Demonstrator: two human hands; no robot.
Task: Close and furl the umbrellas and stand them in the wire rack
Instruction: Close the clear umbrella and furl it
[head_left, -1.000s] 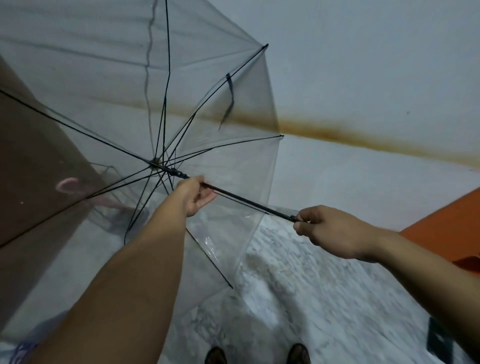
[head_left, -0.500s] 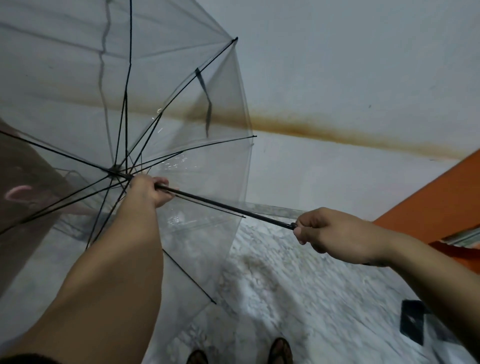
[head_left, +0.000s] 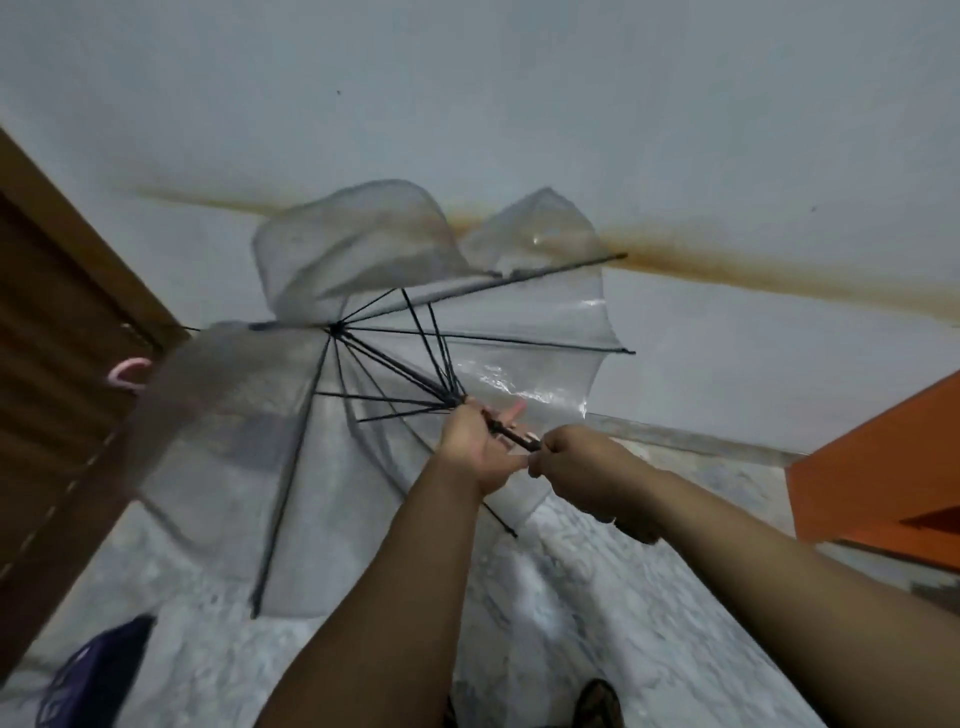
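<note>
A clear plastic umbrella (head_left: 524, 358) with black ribs is half collapsed in front of me, its canopy slack and billowing. My left hand (head_left: 475, 447) grips the runner on the black shaft, close to the handle end. My right hand (head_left: 587, 478) is wrapped around the handle just behind it. The two hands nearly touch. A pink curved handle (head_left: 127, 371) of another umbrella shows through the canopy at the left. The wire rack is blurred behind the canopy and I cannot make it out.
A brown wooden door (head_left: 57, 364) stands at the left. An orange panel (head_left: 878, 467) juts in from the right. A dark blue fabric item (head_left: 98, 670) lies on the marble floor (head_left: 571, 597) at lower left. A stained white wall (head_left: 727, 156) is ahead.
My left hand has slid the runner down the shaft toward my right hand. The ribs have folded inward and the canopy has gone from fully spread to half collapsed.
</note>
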